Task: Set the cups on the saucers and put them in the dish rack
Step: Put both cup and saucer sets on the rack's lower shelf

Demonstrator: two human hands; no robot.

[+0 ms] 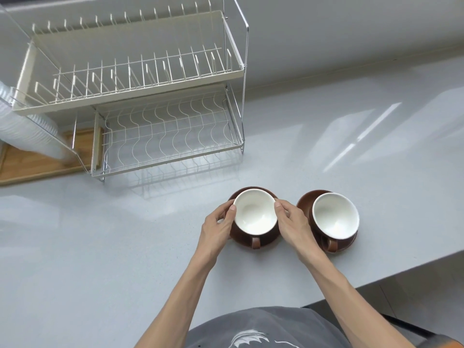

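- Grey shirt (263,327) with a pale print: sitting nearest, at the bottom edge, both my bare forearms reaching out from it over the table (100,247).
- My left hand (218,228): its grip is closing on the left side of the left saucer (253,241), thumb lying by the cup's rim, fingers going under the saucer's edge.
- My right hand (292,224): its grip is closing on the right side of the same saucer, thumb tip touching the cup's rim.
- Left cup (256,210): brown outside, white inside, sitting upright on the left saucer, handle pointing toward me.
- Right cup (335,216): same make, sitting on the right saucer (305,200), just beside my right hand, untouched, handle toward me.
- Dish rack (150,96): two tiers of pale wire, standing farther back and to the left, well apart from the cups, both tiers holding nothing.
- Wooden tray (30,167): lying left of the rack, with a stack of white ribbed ware (22,126) leaning over it.
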